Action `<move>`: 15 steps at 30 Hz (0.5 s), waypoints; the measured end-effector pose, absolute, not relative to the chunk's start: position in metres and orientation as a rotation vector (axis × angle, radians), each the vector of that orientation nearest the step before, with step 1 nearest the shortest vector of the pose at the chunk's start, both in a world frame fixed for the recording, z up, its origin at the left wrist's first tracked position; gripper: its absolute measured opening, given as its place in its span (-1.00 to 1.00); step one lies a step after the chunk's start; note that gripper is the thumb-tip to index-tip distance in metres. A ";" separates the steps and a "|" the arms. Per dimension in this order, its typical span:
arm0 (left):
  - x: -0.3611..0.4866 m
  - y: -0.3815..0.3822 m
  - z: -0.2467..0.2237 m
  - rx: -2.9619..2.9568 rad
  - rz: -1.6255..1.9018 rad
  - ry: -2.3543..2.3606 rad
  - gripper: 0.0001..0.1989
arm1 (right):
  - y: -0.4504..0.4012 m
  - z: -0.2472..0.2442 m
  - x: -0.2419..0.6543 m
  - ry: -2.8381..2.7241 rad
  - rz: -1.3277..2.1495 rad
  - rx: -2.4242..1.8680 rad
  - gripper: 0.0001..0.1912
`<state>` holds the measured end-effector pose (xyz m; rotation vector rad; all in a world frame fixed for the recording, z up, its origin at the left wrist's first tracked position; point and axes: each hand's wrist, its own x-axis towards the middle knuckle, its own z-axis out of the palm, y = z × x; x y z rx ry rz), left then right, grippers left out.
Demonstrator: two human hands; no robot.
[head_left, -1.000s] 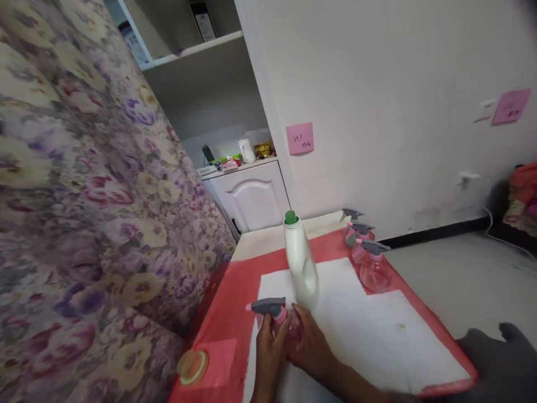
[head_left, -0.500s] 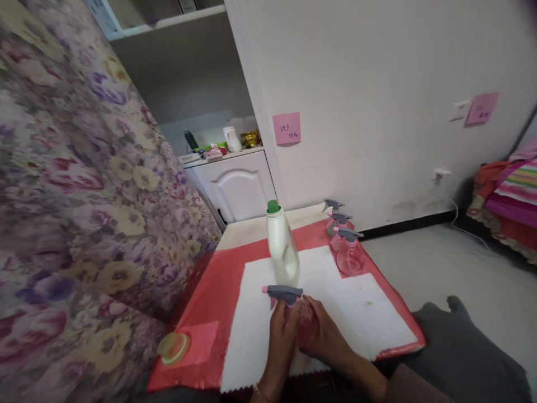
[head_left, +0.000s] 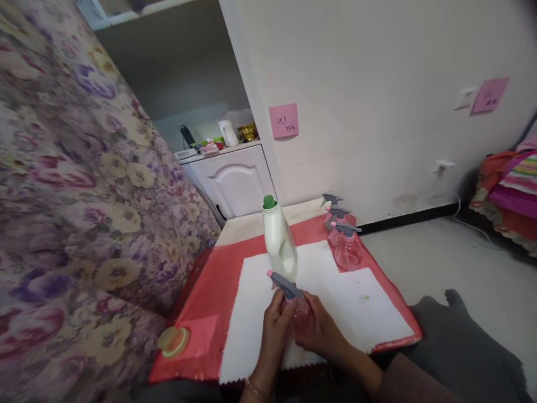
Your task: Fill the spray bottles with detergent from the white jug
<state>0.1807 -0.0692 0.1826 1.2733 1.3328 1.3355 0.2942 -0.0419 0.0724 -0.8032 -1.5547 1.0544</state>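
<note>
Between my two hands, over the front part of the white cloth (head_left: 247,313), is a clear pink spray bottle (head_left: 302,322) with a grey trigger head and pink nozzle. My left hand (head_left: 274,322) is closed around its neck, just under the head. Wrapped round the right side of its body is my right hand (head_left: 325,330). The head slants, its nozzle pointing up and to the left. Right behind it stands a pale green jug (head_left: 277,238) with a handle and a green piece in its mouth. My fingers partly hide the bottle's body.
Several similar spray bottles (head_left: 348,254) stand in a row at the table's right back edge. A round greenish lid (head_left: 174,341) lies on a pink paper at the left. A floral curtain (head_left: 104,224) hangs close on the left; a cabinet (head_left: 235,179) stands behind.
The spray bottle's head has turned and tilted, from nearly level to nozzle up at the left. Both hands remain around the bottle. The view has shifted slightly.
</note>
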 end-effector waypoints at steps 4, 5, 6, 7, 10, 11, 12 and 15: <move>0.175 -0.070 0.185 1.295 1.318 1.279 -0.72 | -0.041 0.075 0.297 -1.588 1.033 -0.745 0.01; 0.174 -0.070 0.185 1.315 1.319 1.267 -0.73 | -0.042 0.077 0.298 -1.603 1.028 -0.752 0.01; 0.173 -0.070 0.186 1.343 1.308 1.258 -0.74 | -0.042 0.080 0.299 -1.621 1.024 -0.758 0.02; 0.172 -0.071 0.187 1.374 1.288 1.251 -0.74 | -0.043 0.083 0.300 -1.634 1.019 -0.763 0.02; 0.164 -0.072 0.194 1.482 1.179 1.241 -0.71 | -0.045 0.087 0.300 -1.634 0.993 -0.772 -0.02; 0.162 -0.072 0.196 1.515 1.140 1.237 -0.70 | -0.045 0.087 0.299 -1.628 0.985 -0.783 -0.05; 0.159 -0.071 0.197 1.540 1.108 1.234 -0.68 | -0.045 0.086 0.298 -1.617 0.978 -0.798 -0.07; 0.157 -0.071 0.196 1.568 1.095 1.228 -0.65 | -0.045 0.082 0.296 -1.606 0.966 -0.832 -0.06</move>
